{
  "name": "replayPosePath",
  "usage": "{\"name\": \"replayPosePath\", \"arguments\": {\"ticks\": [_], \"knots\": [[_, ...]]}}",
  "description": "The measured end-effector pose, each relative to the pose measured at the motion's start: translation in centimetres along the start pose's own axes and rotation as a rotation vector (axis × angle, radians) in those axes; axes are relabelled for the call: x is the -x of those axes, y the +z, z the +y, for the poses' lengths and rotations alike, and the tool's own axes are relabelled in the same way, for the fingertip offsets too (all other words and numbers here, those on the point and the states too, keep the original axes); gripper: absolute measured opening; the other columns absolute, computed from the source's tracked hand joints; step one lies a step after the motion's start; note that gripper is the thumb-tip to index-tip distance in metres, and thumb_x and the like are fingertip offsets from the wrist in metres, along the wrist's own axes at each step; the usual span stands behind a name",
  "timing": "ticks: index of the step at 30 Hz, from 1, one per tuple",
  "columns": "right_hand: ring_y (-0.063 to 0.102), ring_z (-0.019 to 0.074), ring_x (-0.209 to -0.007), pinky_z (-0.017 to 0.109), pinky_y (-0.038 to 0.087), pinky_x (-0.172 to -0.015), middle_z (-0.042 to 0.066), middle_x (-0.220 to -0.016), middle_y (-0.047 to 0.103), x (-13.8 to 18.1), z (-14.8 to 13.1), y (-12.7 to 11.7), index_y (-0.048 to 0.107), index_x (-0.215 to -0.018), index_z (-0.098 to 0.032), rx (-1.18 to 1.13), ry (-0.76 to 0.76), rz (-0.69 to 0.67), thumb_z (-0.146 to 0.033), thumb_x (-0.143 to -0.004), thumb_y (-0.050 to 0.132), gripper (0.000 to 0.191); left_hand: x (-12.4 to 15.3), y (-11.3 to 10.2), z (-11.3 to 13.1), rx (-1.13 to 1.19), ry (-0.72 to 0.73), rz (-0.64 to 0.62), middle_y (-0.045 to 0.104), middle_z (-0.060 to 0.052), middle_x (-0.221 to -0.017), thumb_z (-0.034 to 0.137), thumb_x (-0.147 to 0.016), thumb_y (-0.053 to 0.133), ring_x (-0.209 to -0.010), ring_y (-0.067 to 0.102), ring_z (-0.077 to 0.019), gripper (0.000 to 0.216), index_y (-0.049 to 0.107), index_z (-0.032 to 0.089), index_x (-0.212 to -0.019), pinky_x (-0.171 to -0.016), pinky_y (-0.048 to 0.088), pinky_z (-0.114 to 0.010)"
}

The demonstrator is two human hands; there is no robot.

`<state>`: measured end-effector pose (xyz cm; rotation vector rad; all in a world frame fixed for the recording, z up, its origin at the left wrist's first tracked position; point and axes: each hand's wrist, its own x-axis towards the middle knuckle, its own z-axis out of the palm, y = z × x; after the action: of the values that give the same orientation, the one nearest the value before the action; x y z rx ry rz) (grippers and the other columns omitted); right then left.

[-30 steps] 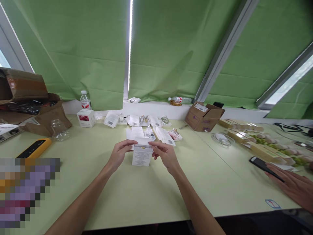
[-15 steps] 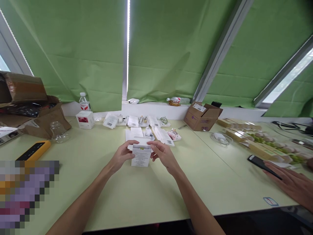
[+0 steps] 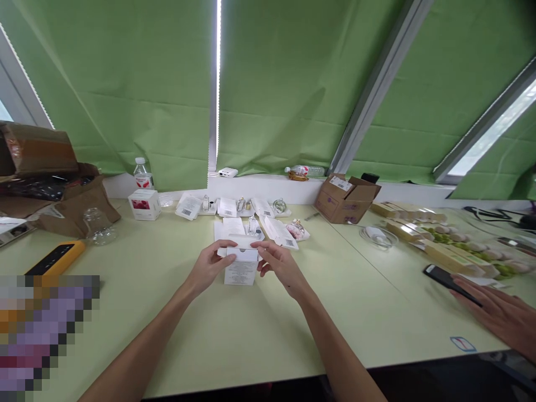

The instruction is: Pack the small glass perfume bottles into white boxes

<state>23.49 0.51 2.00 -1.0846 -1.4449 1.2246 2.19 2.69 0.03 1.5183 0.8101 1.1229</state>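
Note:
A small white carton [image 3: 240, 272], its front covered in fine print, stands upright on the table before me with its top flap raised. My left hand [image 3: 209, 265] grips the carton's upper left side, thumb at the top front edge and index finger on the flap. On the other side, my right hand [image 3: 280, 265] has thumb and fingers closed around the upper right corner and side flap. What lies inside the carton cannot be made out. Just behind it are opened white packets [image 3: 280, 231] and a small glass bottle [image 3: 252, 225].
Further packets with glass bottles [image 3: 240, 205] line the table's back. To the left are a white box [image 3: 144, 205], a clear jar [image 3: 99, 226] and a yellow power strip [image 3: 56, 262]. On the right, a cardboard box [image 3: 345, 200], a coiled cable [image 3: 379, 237] and another person's hand [image 3: 498, 318] on a phone [image 3: 452, 283].
My left thumb has moved up from the carton's side to its top front edge. The yellowish spot seen in the carton's opening no longer shows. My right hand has hardly moved.

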Motion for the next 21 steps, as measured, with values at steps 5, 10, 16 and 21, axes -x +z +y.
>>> {"name": "replayPosePath", "arguments": {"ticks": [5, 10, 16, 21], "knots": [[0.057, 0.0121, -0.064, 0.027, 0.05, -0.057, 0.003, -0.084, 0.061, -0.1, 0.0, 0.1, 0.065, -0.109, -0.021, 0.012, -0.004, 0.003, -0.054, -0.083, 0.058, 0.043, 0.0, 0.0, 0.0, -0.022, 0.008, 0.001, 0.065, -0.005, -0.108, 0.041, -0.081, 0.064, -0.084, 0.062, -0.0197, 0.033, 0.062, 0.022, -0.108, -0.073, 0.047, -0.029], [0.057, 0.0123, -0.063, 0.027, 0.051, -0.057, 0.001, -0.076, 0.059, -0.2, 0.4, 0.1, 0.065, -0.109, -0.022, 0.079, -0.02, 0.006, -0.054, -0.081, 0.061, 0.043, 0.0, 0.2, 0.3, -0.021, 0.036, 0.035, 0.064, -0.005, -0.11, 0.041, -0.086, 0.058, -0.092, 0.06, -0.0207, 0.029, 0.064, 0.021, -0.104, -0.077, 0.047, -0.029], [0.057, 0.0131, -0.059, 0.028, 0.051, -0.056, -0.001, -0.069, 0.057, -0.5, 0.9, 0.4, 0.064, -0.108, -0.022, 0.094, -0.029, 0.05, -0.055, -0.079, 0.063, 0.044, 0.0, 0.2, 0.2, -0.045, 0.018, 0.057, 0.065, -0.005, -0.108, 0.042, -0.086, 0.056, -0.088, 0.059, -0.0194, 0.029, 0.065, 0.021, -0.104, -0.073, 0.046, -0.028], [0.056, 0.0133, -0.057, 0.027, 0.051, -0.054, -0.001, -0.067, 0.055, -0.5, 1.2, 0.5, 0.065, -0.106, -0.021, 0.098, -0.046, 0.08, -0.055, -0.08, 0.062, 0.043, 0.0, 0.2, 0.1, -0.041, 0.017, 0.044, 0.064, -0.004, -0.107, 0.041, -0.087, 0.056, -0.087, 0.059, -0.0185, 0.027, 0.064, 0.022, -0.105, -0.074, 0.046, -0.027]]}}
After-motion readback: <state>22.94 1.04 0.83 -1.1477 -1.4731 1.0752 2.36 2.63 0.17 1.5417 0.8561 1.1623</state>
